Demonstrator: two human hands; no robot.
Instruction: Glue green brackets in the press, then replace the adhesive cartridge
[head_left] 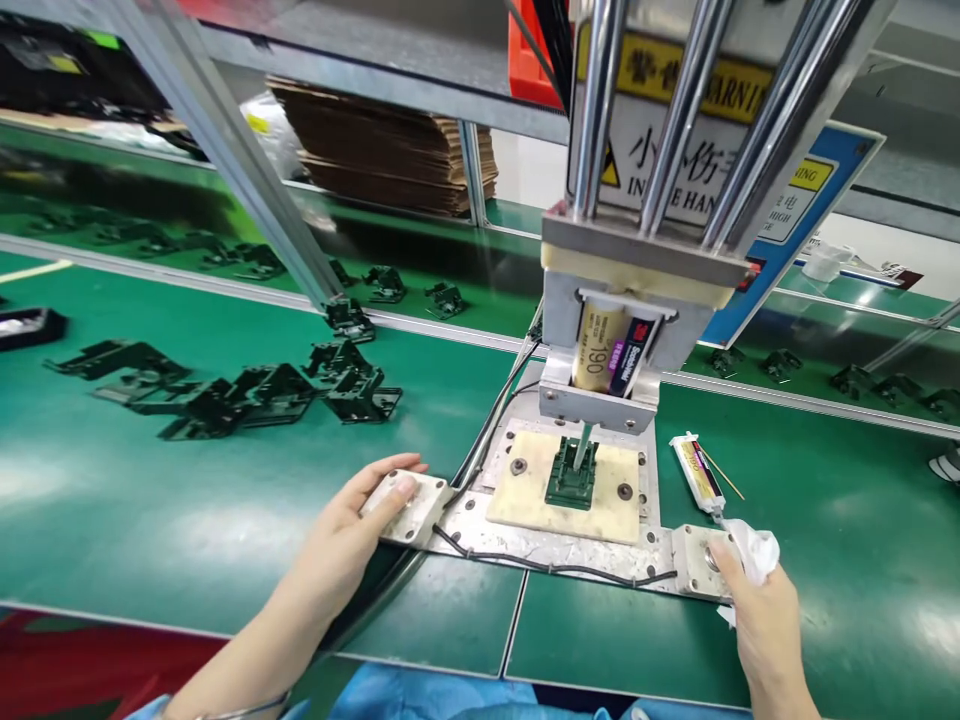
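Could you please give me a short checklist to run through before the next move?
1. Left hand on the left control block: ok.
2. Right hand on the right control block: ok.
3. Right hand free of loose items: not ok, it holds a white tissue.
4. Dark green plastic part on the cream fixture plate, below the nozzle: ok.
5. Adhesive cartridge in the metal holder: ok.
6. Metal button on the right control block fully pressed: cannot tell.
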